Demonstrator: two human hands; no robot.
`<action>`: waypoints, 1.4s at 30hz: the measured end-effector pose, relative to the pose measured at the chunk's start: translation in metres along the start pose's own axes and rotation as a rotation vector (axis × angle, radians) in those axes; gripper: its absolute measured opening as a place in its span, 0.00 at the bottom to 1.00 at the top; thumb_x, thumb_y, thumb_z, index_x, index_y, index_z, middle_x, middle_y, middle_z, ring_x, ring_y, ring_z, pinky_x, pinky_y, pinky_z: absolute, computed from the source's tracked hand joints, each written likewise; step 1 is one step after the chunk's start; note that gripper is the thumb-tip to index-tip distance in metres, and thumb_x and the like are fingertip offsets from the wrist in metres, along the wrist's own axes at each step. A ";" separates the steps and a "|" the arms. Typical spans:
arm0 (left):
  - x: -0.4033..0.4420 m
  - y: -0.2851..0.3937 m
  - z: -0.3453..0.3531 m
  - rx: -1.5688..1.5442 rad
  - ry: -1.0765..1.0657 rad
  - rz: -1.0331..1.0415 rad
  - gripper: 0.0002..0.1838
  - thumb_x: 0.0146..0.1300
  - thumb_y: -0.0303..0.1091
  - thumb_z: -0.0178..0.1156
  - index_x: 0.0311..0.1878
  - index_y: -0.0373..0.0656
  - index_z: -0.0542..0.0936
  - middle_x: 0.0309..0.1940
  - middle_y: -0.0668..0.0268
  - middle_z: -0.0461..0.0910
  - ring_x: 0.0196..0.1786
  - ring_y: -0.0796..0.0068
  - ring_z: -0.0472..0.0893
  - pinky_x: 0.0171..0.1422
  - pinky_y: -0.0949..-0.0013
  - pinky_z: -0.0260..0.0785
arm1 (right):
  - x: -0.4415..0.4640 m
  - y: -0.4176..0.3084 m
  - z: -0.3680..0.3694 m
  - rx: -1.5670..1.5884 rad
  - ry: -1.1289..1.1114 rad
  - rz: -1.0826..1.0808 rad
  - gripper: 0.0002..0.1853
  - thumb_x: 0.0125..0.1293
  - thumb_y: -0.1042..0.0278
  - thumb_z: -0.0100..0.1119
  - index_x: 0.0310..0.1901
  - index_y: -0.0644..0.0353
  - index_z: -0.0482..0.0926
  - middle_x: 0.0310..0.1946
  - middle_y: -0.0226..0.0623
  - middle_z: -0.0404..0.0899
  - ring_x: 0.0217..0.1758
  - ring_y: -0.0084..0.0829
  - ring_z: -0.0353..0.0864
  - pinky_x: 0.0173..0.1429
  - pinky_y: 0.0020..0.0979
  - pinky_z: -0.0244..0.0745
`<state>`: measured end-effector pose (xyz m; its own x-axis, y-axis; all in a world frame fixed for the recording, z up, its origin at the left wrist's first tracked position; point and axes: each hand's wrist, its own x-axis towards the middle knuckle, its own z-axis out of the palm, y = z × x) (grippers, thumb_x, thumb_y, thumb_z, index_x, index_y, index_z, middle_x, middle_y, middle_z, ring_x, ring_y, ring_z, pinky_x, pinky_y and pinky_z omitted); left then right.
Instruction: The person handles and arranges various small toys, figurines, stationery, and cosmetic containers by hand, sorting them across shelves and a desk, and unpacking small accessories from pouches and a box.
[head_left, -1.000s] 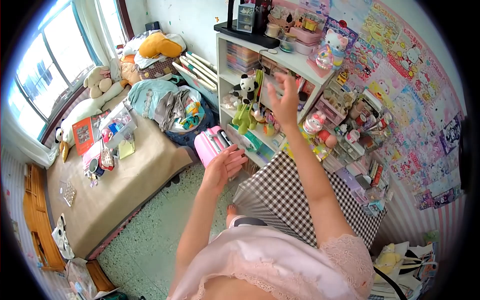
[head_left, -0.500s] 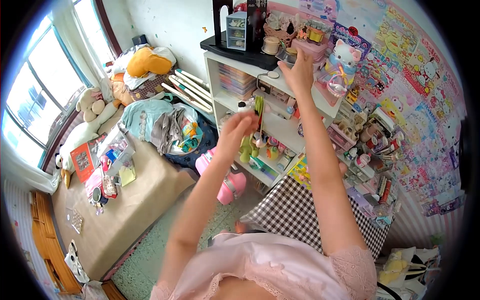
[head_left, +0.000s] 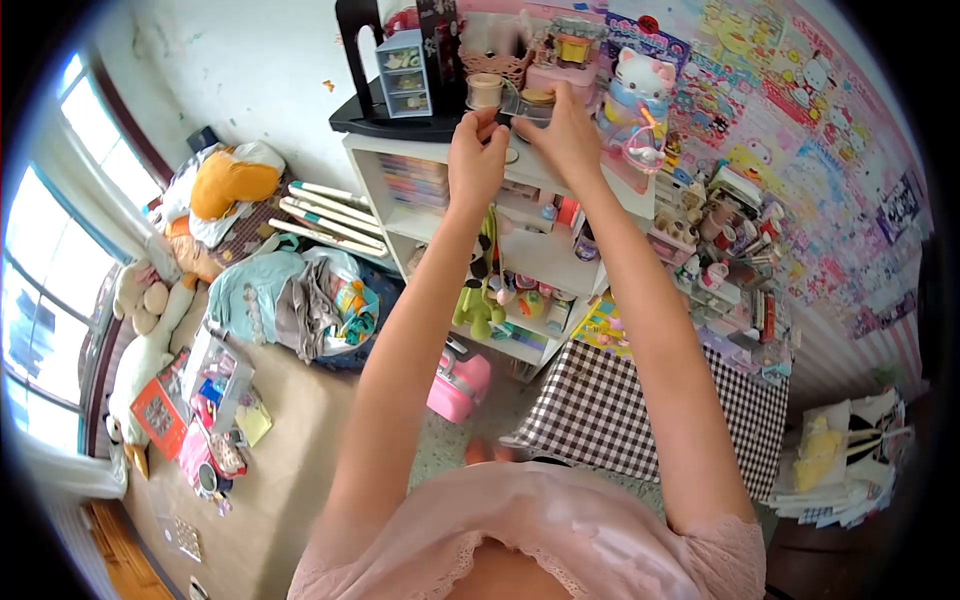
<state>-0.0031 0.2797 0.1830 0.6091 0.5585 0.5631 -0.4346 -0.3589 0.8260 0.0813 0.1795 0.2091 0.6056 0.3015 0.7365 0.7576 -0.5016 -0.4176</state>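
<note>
Both my hands reach to the top of the white shelf unit [head_left: 372,165]. My left hand [head_left: 477,165] is closed, fingers curled in below a beige roll [head_left: 485,90]; whatever they pinch is hidden. My right hand [head_left: 562,140] has its thumb and fingers round the side of a clear round container [head_left: 515,104], partly covered by the hand. A tan disc [head_left: 537,97] lies by its fingertips. Behind stand a wicker basket [head_left: 497,68] and a pink box [head_left: 560,80]. A white cat figure [head_left: 643,80] stands to the right.
A small drawer box [head_left: 405,75] stands on a black stand [head_left: 390,126]. Plush toys [head_left: 480,305] hang before the lower shelves. A pink case [head_left: 460,388] is on the floor. A checked cloth [head_left: 590,410] covers a table at right; a bed [head_left: 300,420] with scattered things is at left.
My left hand has moved up from the hanging plush toys to the shelf top. My right hand has come in beside it, thumb and fingers nearer the clear container. The view has shifted.
</note>
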 end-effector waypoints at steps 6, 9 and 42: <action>0.014 0.000 -0.002 0.050 0.046 0.070 0.18 0.57 0.25 0.56 0.52 0.32 0.71 0.49 0.52 0.72 0.48 0.64 0.76 0.49 0.68 0.69 | 0.000 0.001 0.001 0.030 0.054 0.016 0.30 0.45 0.57 0.69 0.47 0.60 0.65 0.41 0.45 0.75 0.45 0.45 0.76 0.44 0.40 0.72; 0.039 -0.006 -0.006 0.324 0.070 0.197 0.26 0.52 0.23 0.58 0.56 0.32 0.66 0.52 0.48 0.67 0.46 0.53 0.74 0.50 0.61 0.69 | -0.001 0.007 0.004 0.041 0.058 0.035 0.33 0.45 0.54 0.69 0.49 0.62 0.67 0.43 0.46 0.76 0.48 0.44 0.76 0.49 0.38 0.71; 0.082 0.064 -0.012 -0.039 0.372 0.422 0.24 0.52 0.37 0.69 0.44 0.35 0.68 0.29 0.62 0.78 0.31 0.81 0.76 0.36 0.77 0.68 | -0.030 0.017 -0.022 0.257 -0.179 0.187 0.42 0.40 0.49 0.74 0.54 0.66 0.67 0.47 0.45 0.76 0.50 0.38 0.76 0.55 0.34 0.69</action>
<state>0.0106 0.3115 0.2820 0.1051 0.6008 0.7924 -0.6182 -0.5847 0.5253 0.0705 0.1442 0.1917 0.7550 0.3725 0.5396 0.6527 -0.3481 -0.6729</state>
